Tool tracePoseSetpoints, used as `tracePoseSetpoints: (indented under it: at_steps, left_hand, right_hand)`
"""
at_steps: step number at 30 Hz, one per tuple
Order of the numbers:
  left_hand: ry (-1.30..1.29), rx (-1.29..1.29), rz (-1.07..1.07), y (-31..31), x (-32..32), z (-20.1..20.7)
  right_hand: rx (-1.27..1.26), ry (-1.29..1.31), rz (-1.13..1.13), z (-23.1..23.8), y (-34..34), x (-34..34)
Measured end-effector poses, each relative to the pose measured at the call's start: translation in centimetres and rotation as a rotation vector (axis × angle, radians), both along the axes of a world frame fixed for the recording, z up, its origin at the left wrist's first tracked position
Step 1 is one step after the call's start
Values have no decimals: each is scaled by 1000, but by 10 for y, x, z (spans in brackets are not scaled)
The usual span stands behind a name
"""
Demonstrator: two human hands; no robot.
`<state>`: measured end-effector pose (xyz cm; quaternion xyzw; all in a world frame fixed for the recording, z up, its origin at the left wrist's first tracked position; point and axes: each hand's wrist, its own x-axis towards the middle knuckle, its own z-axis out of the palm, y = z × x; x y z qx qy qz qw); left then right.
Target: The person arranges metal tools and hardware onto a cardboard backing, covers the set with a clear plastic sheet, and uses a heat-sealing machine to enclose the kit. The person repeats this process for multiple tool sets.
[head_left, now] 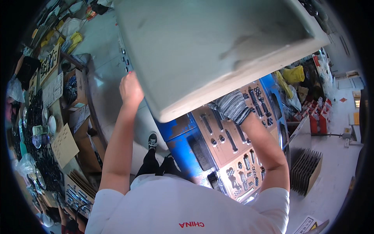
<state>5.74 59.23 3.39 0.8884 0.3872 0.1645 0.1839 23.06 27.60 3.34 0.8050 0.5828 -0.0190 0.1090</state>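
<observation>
A large pale grey cover (218,50) fills the upper middle, its near edge hanging over the work surface. My left hand (131,89), bare, is closed at the left side of this cover; what its fingers grip is hidden. My right hand (233,107) wears a grey striped glove and reaches beneath the cover's near edge, its fingers mostly out of sight. It is over a brown cardboard sheet (210,142) bearing dark metal sockets and long bars. Nearer to me is a second sheet of smaller metal parts (245,173) under shiny clear film. Both sheets lie on a blue machine bed (171,130).
On the left, a cluttered bench (64,146) carries parts and cardboard, with a carton (76,87) beside it. Red boxes (317,117) and yellow bags (294,74) are at the right. A stack of cards (306,171) stands by my right elbow. Other people work at the far left.
</observation>
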Motion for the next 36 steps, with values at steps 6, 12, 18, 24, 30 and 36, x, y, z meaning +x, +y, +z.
tracePoseSetpoints:
  at_steps: [6,12,18,24,30,36]
  left_hand:
    - [-55,-72,-82,11,-8,10]
    - [-96,-71,-72,0,-15,-8]
    - [-204,-149,-91,0,-3,-15]
    - [-498,-665,-297,5,-13,-22]
    - [-850,-946,241,92,9,-112]
    - [-502,-544,213,130,35,-192]
  right_hand:
    - [91,-123,-50,-14,-93,158]
    - [-84,-376,-727,1,-174,276]
    - [617,875,-1071,22,-126,87]
    - [699,1726,-1249,53,19,-128]
    - [288,1611,-874,51,28,-210]
    - [670,360,-897,19,-65,-210]
